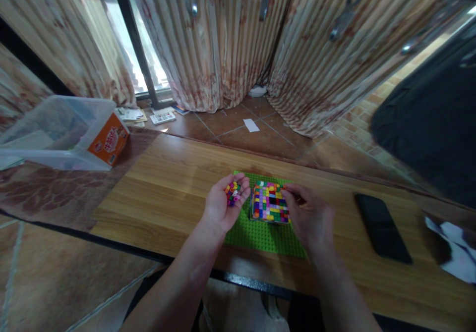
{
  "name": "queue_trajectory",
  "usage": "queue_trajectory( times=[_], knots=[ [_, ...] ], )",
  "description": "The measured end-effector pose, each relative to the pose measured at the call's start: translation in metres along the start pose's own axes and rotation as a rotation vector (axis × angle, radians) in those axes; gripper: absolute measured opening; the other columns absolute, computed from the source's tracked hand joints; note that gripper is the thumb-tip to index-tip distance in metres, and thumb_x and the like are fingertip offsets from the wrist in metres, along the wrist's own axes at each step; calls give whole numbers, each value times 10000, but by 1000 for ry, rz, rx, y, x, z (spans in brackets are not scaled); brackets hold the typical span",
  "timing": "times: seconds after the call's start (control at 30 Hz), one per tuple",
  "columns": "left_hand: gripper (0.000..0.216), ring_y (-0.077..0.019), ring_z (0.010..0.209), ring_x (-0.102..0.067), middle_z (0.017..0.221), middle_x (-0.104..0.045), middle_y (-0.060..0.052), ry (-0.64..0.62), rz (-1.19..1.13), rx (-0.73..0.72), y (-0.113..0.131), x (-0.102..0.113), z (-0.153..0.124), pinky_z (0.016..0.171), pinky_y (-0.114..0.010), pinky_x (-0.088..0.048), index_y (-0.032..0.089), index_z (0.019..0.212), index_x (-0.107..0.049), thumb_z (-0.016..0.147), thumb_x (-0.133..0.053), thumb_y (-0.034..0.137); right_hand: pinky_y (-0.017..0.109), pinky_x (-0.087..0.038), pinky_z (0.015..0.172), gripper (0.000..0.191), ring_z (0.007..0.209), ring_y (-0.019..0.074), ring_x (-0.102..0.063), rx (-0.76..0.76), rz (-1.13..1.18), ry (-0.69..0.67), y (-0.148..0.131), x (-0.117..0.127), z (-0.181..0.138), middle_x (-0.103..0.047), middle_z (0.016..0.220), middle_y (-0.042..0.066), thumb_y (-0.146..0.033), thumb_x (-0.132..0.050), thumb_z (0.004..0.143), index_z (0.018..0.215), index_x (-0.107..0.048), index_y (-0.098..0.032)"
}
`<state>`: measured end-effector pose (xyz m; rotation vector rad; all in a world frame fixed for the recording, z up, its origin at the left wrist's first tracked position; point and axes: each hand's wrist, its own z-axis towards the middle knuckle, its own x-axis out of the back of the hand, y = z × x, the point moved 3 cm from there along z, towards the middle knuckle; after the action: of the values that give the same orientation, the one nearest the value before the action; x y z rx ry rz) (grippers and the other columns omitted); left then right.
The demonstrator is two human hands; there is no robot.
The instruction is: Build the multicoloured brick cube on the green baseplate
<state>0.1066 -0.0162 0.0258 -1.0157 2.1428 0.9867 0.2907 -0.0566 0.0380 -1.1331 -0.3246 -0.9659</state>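
Note:
My left hand point(222, 204) is palm up and cupped, with its fingers curled around a small heap of loose toy bricks point(232, 194) in many colours. Just right of it, a multicoloured block of toy bricks point(265, 204) stands on a green studded baseplate point(260, 238). A dark rectangular gap shows in the block's top. At the block's right edge is my right hand point(310, 215), thumb and fingertips pinched together by its upper right corner. What lies between those fingertips is too small and hidden to make out.
A clear plastic bin point(70, 146) with an orange label stands at the table's left end. To the right lie a black phone point(383, 228) and crumpled white paper point(455, 252). Beyond the wooden table point(156, 193) hang patterned curtains point(223, 49); a dark covered shape point(431, 109) is at far right.

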Motion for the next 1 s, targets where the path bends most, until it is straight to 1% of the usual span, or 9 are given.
queue_trajectory(
  times=[0.13,0.27,0.33,0.4,0.5,0.63,0.83,0.9,1.0],
  knots=[
    [261,-117,650,-656,738,-669,-96,-1,-23,-2,0,0,2,638,-207,-557,49,763,-682,915,-487,130,304,-531,657,229,668,175,-656,-78,53,11,2,2,0,-758,844,54,-382,-616,847,899,-750,-203],
    [262,-114,635,-650,741,-672,-101,-3,-24,-3,-1,1,2,640,-214,-557,46,771,-683,919,-485,134,308,-518,627,259,637,172,-634,-177,76,94,4,6,1,-745,808,60,-409,-632,822,889,-752,-189],
    [264,-115,634,-651,739,-673,-103,0,-22,-2,-1,1,2,641,-215,-558,46,770,-683,919,-483,132,320,-518,639,286,666,181,-641,-225,112,121,8,5,3,-743,829,70,-429,-632,820,904,-749,-181],
    [262,-116,636,-652,739,-674,-104,1,-20,-1,-2,2,2,640,-215,-558,46,767,-683,916,-485,129,337,-523,668,317,732,200,-662,-276,179,102,13,0,5,-746,887,86,-449,-631,819,938,-745,-178],
    [259,-114,642,-653,736,-675,-101,-2,-18,1,-1,2,2,639,-207,-557,53,764,-685,914,-488,130,363,-525,720,342,807,224,-680,-327,279,34,20,-13,9,-752,940,98,-466,-642,805,955,-745,-177],
    [262,-115,652,-655,736,-676,-99,-9,-17,6,-1,2,2,639,-206,-558,59,767,-687,916,-486,135,358,-513,775,307,841,224,-685,-360,355,-23,22,-24,12,-762,901,76,-461,-663,782,867,-763,-183],
    [246,-119,661,-658,739,-678,-94,-17,-20,4,-2,2,1,644,-214,-560,66,761,-691,908,-507,138,299,-486,637,313,671,188,-649,-442,459,-55,16,-26,11,-735,715,39,-474,-700,731,769,-755,-169],
    [244,-119,668,-660,741,-678,-92,-16,-19,9,-3,2,1,647,-212,-559,68,762,-693,908,-511,140,290,-481,618,296,658,184,-641,-437,461,-36,15,-26,11,-728,700,37,-461,-701,724,748,-747,-169],
    [245,-115,667,-659,743,-679,-92,-13,-16,14,-3,1,0,651,-207,-557,68,767,-694,911,-511,144,297,-490,636,292,676,187,-648,-396,417,-26,16,-26,11,-731,721,43,-459,-678,752,752,-741,-173]
  ],
)
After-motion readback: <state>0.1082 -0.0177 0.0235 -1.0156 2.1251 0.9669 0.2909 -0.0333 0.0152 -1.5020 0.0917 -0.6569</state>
